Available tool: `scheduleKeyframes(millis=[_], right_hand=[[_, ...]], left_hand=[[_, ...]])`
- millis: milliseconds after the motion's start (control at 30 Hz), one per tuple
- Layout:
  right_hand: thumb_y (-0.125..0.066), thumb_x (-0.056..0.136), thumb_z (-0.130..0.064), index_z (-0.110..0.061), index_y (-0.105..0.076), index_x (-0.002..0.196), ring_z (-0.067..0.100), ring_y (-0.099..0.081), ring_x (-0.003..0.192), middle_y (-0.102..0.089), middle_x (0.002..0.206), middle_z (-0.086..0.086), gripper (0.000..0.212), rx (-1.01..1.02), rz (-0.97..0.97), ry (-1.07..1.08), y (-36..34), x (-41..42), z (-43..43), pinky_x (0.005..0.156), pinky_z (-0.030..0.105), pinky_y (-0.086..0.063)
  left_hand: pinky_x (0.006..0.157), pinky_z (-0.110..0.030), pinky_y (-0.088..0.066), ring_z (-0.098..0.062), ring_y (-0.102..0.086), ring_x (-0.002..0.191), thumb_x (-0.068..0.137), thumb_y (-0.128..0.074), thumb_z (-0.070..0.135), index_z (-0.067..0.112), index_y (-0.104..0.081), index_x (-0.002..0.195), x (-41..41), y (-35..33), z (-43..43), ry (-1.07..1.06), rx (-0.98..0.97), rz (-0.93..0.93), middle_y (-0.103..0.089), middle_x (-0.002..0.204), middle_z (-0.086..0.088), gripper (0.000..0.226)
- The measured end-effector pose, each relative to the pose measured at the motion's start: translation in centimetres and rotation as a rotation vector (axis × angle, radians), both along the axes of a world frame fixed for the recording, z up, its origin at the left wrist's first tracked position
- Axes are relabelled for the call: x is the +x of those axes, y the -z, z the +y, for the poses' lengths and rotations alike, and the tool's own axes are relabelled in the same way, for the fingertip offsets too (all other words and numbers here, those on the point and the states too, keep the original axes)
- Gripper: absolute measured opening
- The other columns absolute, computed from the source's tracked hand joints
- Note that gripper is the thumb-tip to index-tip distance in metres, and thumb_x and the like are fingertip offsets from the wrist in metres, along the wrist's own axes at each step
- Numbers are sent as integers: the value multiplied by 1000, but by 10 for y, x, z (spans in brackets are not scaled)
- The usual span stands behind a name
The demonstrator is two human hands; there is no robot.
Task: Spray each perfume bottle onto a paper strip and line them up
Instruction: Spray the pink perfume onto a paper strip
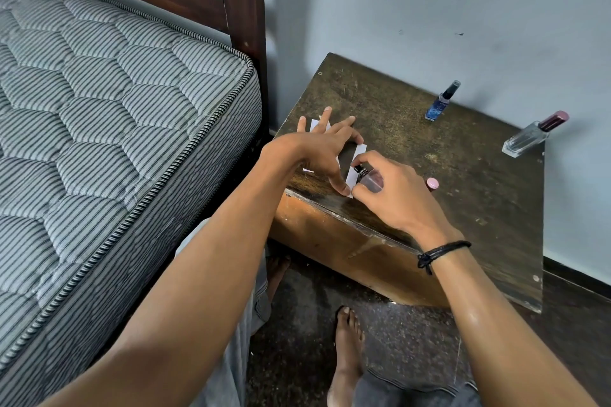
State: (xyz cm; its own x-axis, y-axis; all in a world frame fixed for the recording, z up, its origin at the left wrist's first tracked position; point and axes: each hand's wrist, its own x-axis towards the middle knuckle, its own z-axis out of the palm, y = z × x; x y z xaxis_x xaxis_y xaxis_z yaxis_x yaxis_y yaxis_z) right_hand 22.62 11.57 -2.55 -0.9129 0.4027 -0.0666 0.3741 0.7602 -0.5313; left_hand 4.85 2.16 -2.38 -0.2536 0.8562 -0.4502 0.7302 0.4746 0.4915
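Note:
On the dark wooden side table [463, 195], my left hand [325, 152] lies spread over white paper strips [356, 155] near the front left corner, thumb pressing one strip's near end. My right hand [391, 192] grips a small clear perfume bottle [372, 179] with a black nozzle, tilted toward that strip, a finger curled over the nozzle. A pink cap [432, 183] peeks out just behind my right hand. A slim blue bottle [441, 102] with a black top stands at the back. A clear bottle [532, 135] with a maroon cap stands at the back right.
A striped mattress [99, 129] on a dark wooden bed frame [243, 10] sits close on the left of the table. A pale wall runs behind. My bare feet [347, 347] are on the dark floor below the table's front edge.

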Motion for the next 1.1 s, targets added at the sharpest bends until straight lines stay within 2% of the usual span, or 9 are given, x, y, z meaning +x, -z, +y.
scheduleKeyframes(millis=[267, 533, 1100], right_hand=[[-64, 88, -42, -34, -57, 119, 22, -56, 77, -57, 83, -11, 33, 15, 11, -10, 3, -1, 1, 67, 35, -37], [-66, 91, -41, -30, -58, 120, 23, -57, 81, -61, 92, -3, 32, 53, 17, -48, 1, -1, 0, 68, 36, -40], [-62, 92, -39, -31, -55, 121, 26, -58, 82, -61, 94, -2, 31, 49, 10, -53, -1, -1, -1, 67, 36, -38]], left_hand=[[114, -62, 23, -25, 35, 146, 65, -90, 45, 36, -29, 149, -1, 1, 0, -1, 4, -2, 13, 167, 12, 103], [114, -62, 21, -25, 35, 147, 64, -90, 46, 37, -29, 147, -1, 3, 2, -1, -1, 8, 13, 167, 12, 103], [114, -63, 21, -25, 34, 147, 65, -89, 46, 36, -27, 150, 0, 1, 1, -1, -2, 6, 13, 167, 12, 106]])
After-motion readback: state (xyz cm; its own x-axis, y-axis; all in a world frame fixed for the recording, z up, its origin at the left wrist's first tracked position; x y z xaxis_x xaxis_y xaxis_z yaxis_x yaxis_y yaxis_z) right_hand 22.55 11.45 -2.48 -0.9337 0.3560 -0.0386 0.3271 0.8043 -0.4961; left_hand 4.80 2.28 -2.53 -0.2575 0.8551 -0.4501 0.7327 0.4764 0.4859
